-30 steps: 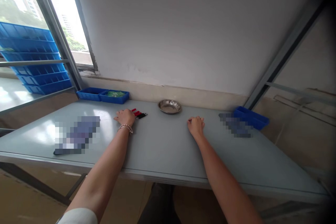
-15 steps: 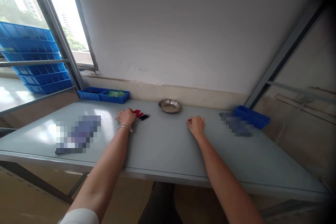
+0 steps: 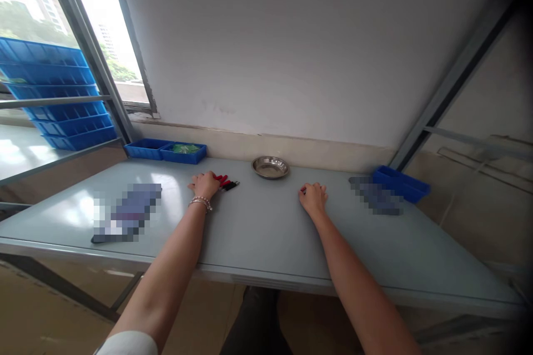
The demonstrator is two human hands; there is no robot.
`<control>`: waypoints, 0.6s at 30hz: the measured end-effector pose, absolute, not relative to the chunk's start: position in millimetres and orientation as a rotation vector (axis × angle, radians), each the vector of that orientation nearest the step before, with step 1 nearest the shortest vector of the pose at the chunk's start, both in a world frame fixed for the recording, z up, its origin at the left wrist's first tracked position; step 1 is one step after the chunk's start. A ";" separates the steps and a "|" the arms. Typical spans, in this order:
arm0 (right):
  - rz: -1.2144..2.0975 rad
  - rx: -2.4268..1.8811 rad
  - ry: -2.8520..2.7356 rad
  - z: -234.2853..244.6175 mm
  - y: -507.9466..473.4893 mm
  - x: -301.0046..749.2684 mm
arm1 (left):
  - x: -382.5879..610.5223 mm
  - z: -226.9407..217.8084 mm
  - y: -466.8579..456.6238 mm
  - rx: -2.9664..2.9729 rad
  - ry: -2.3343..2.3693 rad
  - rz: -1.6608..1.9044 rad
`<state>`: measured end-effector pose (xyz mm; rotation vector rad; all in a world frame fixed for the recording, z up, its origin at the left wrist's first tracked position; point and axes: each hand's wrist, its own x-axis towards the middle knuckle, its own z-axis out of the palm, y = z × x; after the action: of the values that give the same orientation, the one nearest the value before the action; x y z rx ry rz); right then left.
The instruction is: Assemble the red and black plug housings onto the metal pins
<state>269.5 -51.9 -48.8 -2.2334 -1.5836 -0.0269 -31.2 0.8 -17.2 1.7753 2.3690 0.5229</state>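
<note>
My left hand (image 3: 204, 183) rests on the grey table (image 3: 258, 233) with a beaded bracelet at the wrist. Its fingers curl down over a small bunch of red and black plugs (image 3: 227, 183), whose tips stick out to the right of the hand. My right hand (image 3: 313, 197) lies further right on the table as a loose fist, knuckles up. A tiny dark bit shows at its left edge; what it is I cannot make out. A small round metal dish (image 3: 270, 167) stands beyond and between the hands, near the wall.
Two blue trays (image 3: 165, 151) sit at the back left, one holding something green. Another blue tray (image 3: 402, 184) is at the back right beside a blurred patch (image 3: 375, 194). A second blurred patch (image 3: 125, 212) lies at the left. Stacked blue crates (image 3: 54, 94) stand by the window.
My left hand has slid a little to the right and now covers more of the red and black plugs. My right hand has barely shifted.
</note>
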 end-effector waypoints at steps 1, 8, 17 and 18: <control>-0.026 -2.236 -1.583 -48.8 -51.9 269.4 | -29.9 -16.7 -0.5 1.784 2.371 0.517; -0.051 -2.215 -1.584 -51.4 -51.1 270.4 | -15.7 -12.8 -7.2 1.944 2.358 0.545; -0.059 -2.229 -1.584 -54.2 -48.7 271.2 | -8.2 -19.3 2.9 2.309 1.958 0.308; -0.055 -2.234 -1.584 -54.1 -48.8 271.3 | -8.3 -19.6 2.6 2.317 1.961 0.297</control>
<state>271.3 -48.8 -54.1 -2.2335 -1.5844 -0.0554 -8.3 2.6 -19.6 2.3175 1.9612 0.2970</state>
